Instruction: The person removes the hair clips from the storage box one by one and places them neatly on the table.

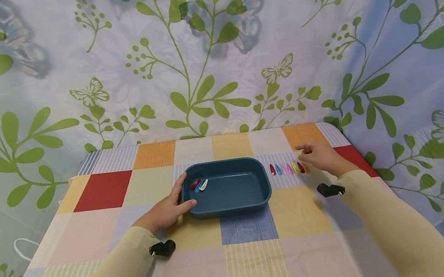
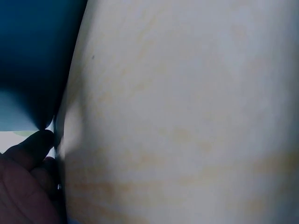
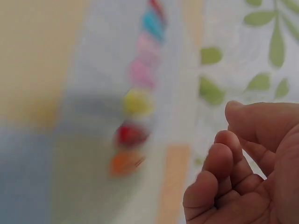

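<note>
A dark teal plastic basin [image 1: 231,211] stands on the table; a red hair clip [image 1: 195,184], a blue hair clip [image 1: 198,187] and a white hair clip [image 1: 204,185] lie inside at its left. My left hand [image 1: 166,210] rests against the basin's left side, fingers along the wall and thumb at the rim. To the basin's right, several snap hair clips form a row, from a red clip [image 1: 273,169] to an orange clip [image 3: 125,163]. Just above the row's right end is my right hand [image 1: 324,158], fingers loosely bent, with nothing visible between them.
A patchwork-print cloth [image 1: 254,264] covers the table. Behind it hangs a curtain [image 1: 213,65] with green leaves and butterflies. A white cord loop [image 1: 25,248] shows beyond the table's left edge. Each wrist carries a small black camera [image 1: 162,249].
</note>
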A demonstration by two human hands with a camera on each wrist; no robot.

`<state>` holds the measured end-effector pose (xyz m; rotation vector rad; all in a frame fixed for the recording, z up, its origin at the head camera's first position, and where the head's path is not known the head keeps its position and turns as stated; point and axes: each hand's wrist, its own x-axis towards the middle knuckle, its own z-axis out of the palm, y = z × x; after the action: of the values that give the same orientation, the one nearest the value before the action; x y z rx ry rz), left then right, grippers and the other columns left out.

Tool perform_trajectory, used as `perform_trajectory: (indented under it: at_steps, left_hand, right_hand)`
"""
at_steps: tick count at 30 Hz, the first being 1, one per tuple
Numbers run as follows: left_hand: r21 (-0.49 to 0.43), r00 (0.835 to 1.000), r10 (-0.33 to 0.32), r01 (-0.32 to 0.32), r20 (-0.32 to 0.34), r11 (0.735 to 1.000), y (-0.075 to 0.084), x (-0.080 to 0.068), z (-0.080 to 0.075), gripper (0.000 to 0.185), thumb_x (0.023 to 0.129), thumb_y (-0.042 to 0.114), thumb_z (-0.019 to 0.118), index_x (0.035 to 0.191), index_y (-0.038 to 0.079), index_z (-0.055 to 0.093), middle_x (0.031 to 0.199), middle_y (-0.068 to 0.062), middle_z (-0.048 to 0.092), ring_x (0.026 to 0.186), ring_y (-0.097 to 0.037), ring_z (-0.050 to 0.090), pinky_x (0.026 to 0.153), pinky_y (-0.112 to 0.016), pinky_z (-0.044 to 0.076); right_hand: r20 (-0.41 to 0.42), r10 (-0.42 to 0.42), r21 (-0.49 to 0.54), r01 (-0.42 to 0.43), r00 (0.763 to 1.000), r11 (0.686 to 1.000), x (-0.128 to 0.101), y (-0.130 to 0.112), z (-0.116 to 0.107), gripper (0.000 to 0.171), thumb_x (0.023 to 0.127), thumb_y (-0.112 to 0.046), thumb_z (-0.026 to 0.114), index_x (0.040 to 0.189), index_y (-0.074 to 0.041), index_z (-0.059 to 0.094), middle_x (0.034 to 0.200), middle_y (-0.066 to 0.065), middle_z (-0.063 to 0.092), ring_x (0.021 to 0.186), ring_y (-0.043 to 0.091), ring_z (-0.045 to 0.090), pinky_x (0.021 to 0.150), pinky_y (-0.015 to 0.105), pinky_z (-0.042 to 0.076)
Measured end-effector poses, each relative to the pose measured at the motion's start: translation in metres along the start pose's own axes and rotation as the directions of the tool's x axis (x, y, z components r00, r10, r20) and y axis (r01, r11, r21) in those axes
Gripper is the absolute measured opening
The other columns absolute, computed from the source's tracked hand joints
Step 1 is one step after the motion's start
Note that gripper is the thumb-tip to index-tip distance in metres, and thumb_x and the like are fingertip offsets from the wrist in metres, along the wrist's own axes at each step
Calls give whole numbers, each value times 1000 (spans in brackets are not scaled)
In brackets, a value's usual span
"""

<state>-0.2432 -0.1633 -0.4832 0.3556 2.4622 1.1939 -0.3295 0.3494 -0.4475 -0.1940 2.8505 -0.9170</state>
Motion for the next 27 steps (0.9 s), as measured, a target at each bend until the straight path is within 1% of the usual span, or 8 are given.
perform_trajectory:
  at_steps: [4,7,10,13,16,20,25,27]
  left_hand:
    - [-12,1000,-2,2,3,1000,0,0,0,93,104,49,62,168,43,-5,176,-17,17,158,-46,27,124,-68,26]
    - [-4,1000,-2,2,-2,1000,-1,1,0,93,104,49,62,168,44,-5,176,-16,18,158,-47,28,124,-68,26]
    - [-7,1000,0,0,-5,1000,-1,2,0,93,104,48,62,168,44,-5,176,-16,18,158,-46,29,124,-67,26]
    - [-6,1000,1,-1,-5,1000,-1,2,0,93,104,47,62,168,44,-5,176,-16,18,157,-46,29,124,-67,27]
    - [-13,1000,0,0,-5,1000,0,1,-1,93,104,47,63,168,44,-4,175,-16,20,157,-46,30,124,-66,27]
    - [-28,1000,-4,4,-4,1000,1,1,-1,94,103,47,64,168,44,-3,174,-17,23,156,-45,32,125,-65,27]
    - [-31,1000,-12,11,-8,999,1,-1,-1,94,103,48,64,168,43,-3,173,-18,26,156,-44,33,124,-65,28]
    - [-31,1000,-10,10,-8,999,1,-2,-2,94,102,49,64,168,43,-3,173,-17,26,156,-44,33,124,-65,28]
  right_hand:
    - [5,-62,-17,62,998,998,2,-39,1,46,105,-23,64,147,-5,60,122,17,70,111,33,64,91,44,54]
    - [26,-100,-9,100,995,995,4,-70,6,45,106,-24,63,148,-9,61,129,17,70,117,34,66,98,49,56]
    - [58,-145,12,144,988,989,9,-97,14,45,106,-24,64,148,-11,61,133,15,70,120,34,67,102,50,56]
    - [107,-197,46,193,975,980,13,-120,25,45,105,-22,65,149,-12,61,135,15,70,122,33,67,103,50,56]
    - [154,-249,70,241,956,968,16,-139,37,46,105,-19,65,150,-10,59,136,15,69,124,31,67,103,49,55]
    - [193,-304,80,294,933,952,21,-161,54,45,105,-17,66,149,-7,61,135,16,71,125,30,67,104,48,55]
    - [239,-353,75,345,905,936,28,-180,74,42,103,-15,67,145,-7,64,133,16,73,125,28,68,105,45,55]
    - [253,-363,78,355,897,932,30,-186,82,41,103,-15,68,144,-8,65,133,15,73,125,28,68,105,45,56]
